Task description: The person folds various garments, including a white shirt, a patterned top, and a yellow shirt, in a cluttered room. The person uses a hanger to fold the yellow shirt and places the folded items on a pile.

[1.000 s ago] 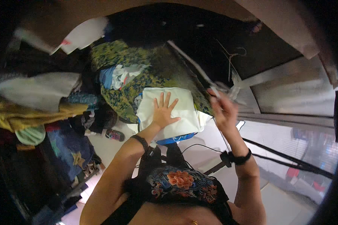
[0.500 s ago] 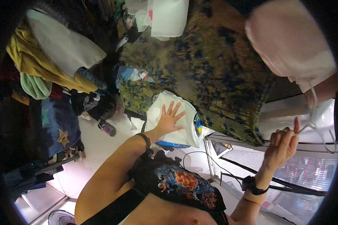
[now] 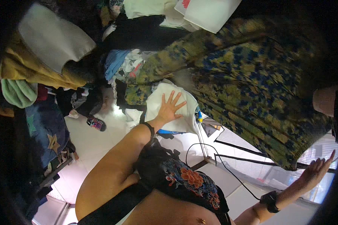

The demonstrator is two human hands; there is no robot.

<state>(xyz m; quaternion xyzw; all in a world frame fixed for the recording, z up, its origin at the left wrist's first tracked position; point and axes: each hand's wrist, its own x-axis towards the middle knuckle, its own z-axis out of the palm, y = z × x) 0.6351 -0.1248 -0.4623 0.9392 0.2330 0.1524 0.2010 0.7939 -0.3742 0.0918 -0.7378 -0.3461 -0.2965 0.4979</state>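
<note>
My left hand (image 3: pixel 171 107) lies flat with spread fingers on a folded white cloth (image 3: pixel 157 95). Blue and yellow bits show along the cloth's lower and right edges. Beside it stretches a large camouflage-patterned fabric (image 3: pixel 248 78) in green, brown and dark blue, wrinkled and reaching far to the right. My right hand (image 3: pixel 316 173) is off at the far right, just below the fabric's lower corner. Its index finger is stretched out and the others are partly bent; nothing shows in it. Both wrists wear dark bands.
White items (image 3: pixel 210 15) lie at the top. Small blue and white clothes (image 3: pixel 118 63) sit left of the camouflage fabric. At the left hang a grey cloth (image 3: pixel 54 37), a mustard garment (image 3: pixel 37 73) and jeans with stars (image 3: pixel 47 131). A black cable (image 3: pixel 218 157) loops lower right.
The camouflage fabric has spread further right. My right hand has moved right and down. The pale pink cloth has mostly left view, and the white hanger no longer shows. The left hand stays put.
</note>
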